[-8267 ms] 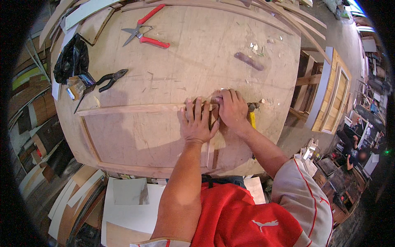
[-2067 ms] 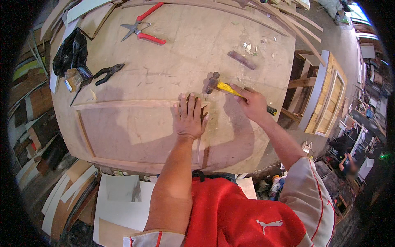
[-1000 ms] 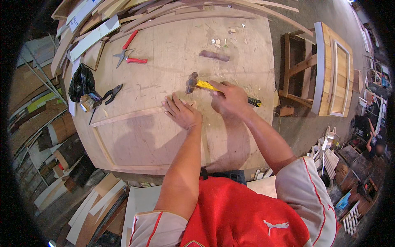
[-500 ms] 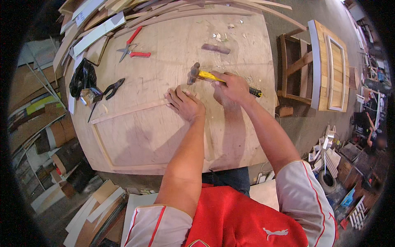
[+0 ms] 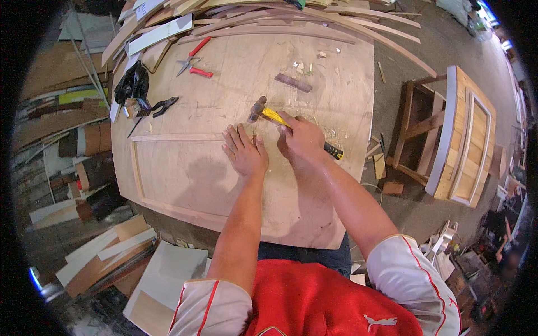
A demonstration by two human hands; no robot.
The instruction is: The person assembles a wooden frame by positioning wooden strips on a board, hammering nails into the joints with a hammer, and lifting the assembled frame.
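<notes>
My left hand (image 5: 245, 152) lies palm down with its fingers spread, by the right end of a thin wooden strip (image 5: 179, 136). That strip forms one side of a slim frame with a left strip (image 5: 137, 168) and a near strip (image 5: 185, 214); the frame's right side is mostly hidden by my left arm. In my right hand (image 5: 302, 139) is a hammer (image 5: 256, 109), gripped around its yellow and black handle. The hammer's dark head hovers or rests just beyond my left fingertips; contact with the board cannot be made out.
On the plywood board (image 5: 235, 73) lie red-handled snips (image 5: 196, 59), black pliers (image 5: 165, 106), a black plastic bag (image 5: 132, 83) and a dark flat bar (image 5: 293, 82). Stacked wooden strips (image 5: 314, 22) cover its far edge. A wooden cabinet-like piece (image 5: 462, 134) stands at right.
The whole view has shifted and turned slightly. My hands and the hammer sit a little farther left against the board, and my left fingers are spread wider.
</notes>
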